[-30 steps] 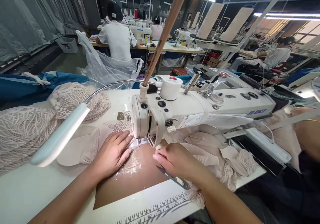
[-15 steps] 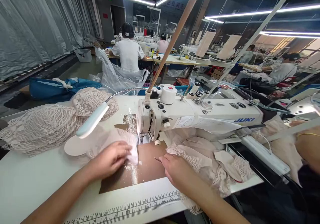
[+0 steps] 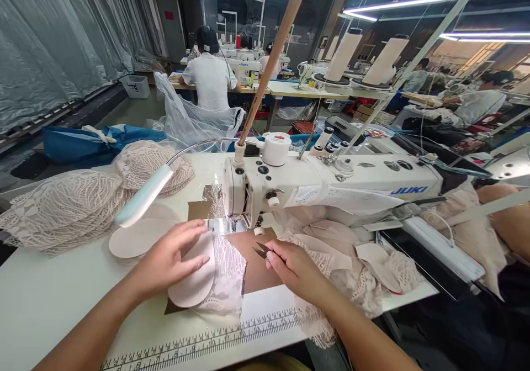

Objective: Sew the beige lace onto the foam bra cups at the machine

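Note:
My left hand [image 3: 171, 263] is open, its thumb and fingers apart over a smooth beige foam cup [image 3: 194, 285]. A piece of pale lace [image 3: 227, 277] lies beside that cup, on the brown plate [image 3: 260, 274] in front of the needle. To the right, my right hand [image 3: 290, 266] is closed around small thread snips [image 3: 261, 250], whose pointed blades stick out to the left and stand slightly apart. Above both hands is the head of a white sewing machine [image 3: 244, 194]. Whether my left hand presses on the cup is hard to see.
Stacked lace cups [image 3: 70, 211] stand at the left, near a lamp [image 3: 144, 194] on a bendable neck. Beige lace pieces [image 3: 343, 249] are heaped at the right. A printed ruler [image 3: 207, 343] runs along the front edge. A co-worker [image 3: 209, 78] sits farther back.
The lace and foam cup now lie spread on the plate, nearer the front. My left hand has opened and moved left. The snips in my right hand have turned upward and show more.

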A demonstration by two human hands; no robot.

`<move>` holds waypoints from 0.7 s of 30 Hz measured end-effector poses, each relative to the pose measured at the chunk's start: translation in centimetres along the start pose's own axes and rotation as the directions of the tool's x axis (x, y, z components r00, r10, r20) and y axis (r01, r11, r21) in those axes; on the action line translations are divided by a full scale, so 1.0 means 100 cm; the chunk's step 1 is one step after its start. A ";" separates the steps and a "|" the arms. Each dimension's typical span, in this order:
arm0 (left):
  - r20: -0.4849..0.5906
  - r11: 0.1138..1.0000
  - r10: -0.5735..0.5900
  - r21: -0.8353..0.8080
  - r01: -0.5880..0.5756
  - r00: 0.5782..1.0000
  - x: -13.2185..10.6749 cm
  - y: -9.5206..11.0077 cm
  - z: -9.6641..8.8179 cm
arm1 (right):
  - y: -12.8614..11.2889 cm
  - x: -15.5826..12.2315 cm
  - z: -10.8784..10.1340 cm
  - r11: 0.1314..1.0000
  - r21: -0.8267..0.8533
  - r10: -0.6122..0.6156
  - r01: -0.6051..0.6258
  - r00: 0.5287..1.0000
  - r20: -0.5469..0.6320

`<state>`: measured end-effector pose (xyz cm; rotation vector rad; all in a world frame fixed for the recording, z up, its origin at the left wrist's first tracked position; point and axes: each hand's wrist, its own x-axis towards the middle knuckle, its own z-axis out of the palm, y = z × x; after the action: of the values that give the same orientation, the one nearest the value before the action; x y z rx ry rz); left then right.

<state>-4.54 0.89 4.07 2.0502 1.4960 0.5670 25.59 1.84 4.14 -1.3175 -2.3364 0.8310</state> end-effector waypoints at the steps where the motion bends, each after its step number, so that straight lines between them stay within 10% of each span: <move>1: -0.026 0.997 -0.075 -0.014 0.074 0.997 0.007 -0.004 -0.001 | -0.001 0.000 -0.001 0.997 0.082 -0.001 0.001 1.000 0.005; 5: 0.092 0.940 -0.266 -0.197 0.280 0.959 0.023 -0.015 0.002 | -0.006 0.004 -0.003 0.946 0.319 0.028 -0.056 0.995 0.094; 15: 0.317 0.707 -0.210 -0.605 0.367 0.925 0.019 -0.019 0.011 | -0.021 0.023 -0.003 0.987 0.159 -0.010 -0.005 0.995 0.097; 21: 0.339 0.736 -0.110 -0.604 0.306 0.934 0.022 -0.006 0.021 | -0.031 0.043 0.013 0.983 0.179 0.001 -0.027 0.989 0.145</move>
<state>-3.00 2.78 2.09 1.3257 1.1213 0.5697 20.57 3.86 5.07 -1.2358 -2.2965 1.1486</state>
